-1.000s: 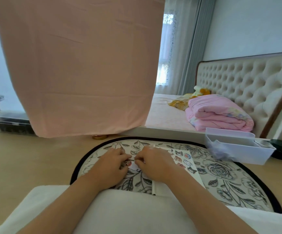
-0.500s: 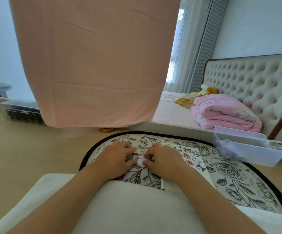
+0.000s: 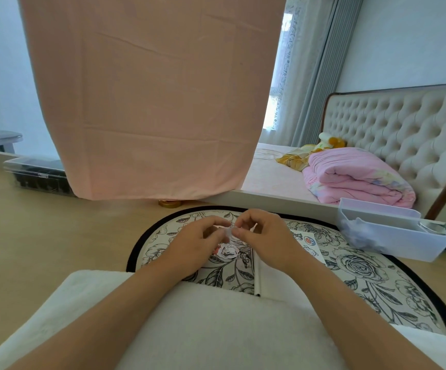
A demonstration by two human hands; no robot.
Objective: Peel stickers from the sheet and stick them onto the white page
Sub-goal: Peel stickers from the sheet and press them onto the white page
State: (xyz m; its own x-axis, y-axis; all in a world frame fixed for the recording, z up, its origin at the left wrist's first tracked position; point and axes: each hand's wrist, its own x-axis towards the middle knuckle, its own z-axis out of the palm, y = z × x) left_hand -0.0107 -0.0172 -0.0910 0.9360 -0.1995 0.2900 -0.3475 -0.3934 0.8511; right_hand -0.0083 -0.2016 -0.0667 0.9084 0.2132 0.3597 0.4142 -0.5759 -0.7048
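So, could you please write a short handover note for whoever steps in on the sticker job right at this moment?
Left hand and right hand: raised just above the floral mat, fingertips pinching one small pale sticker piece between them.
Sticker sheet: flat on the mat under the right wrist, several stickers on it.
A cut-out sticker lies on the mat below the hands.
White page: a white edge shows by the right forearm; I cannot tell if anything is stuck on it.
Left: finish separating the held piece, press it onto the page, then repeat with the sheet.
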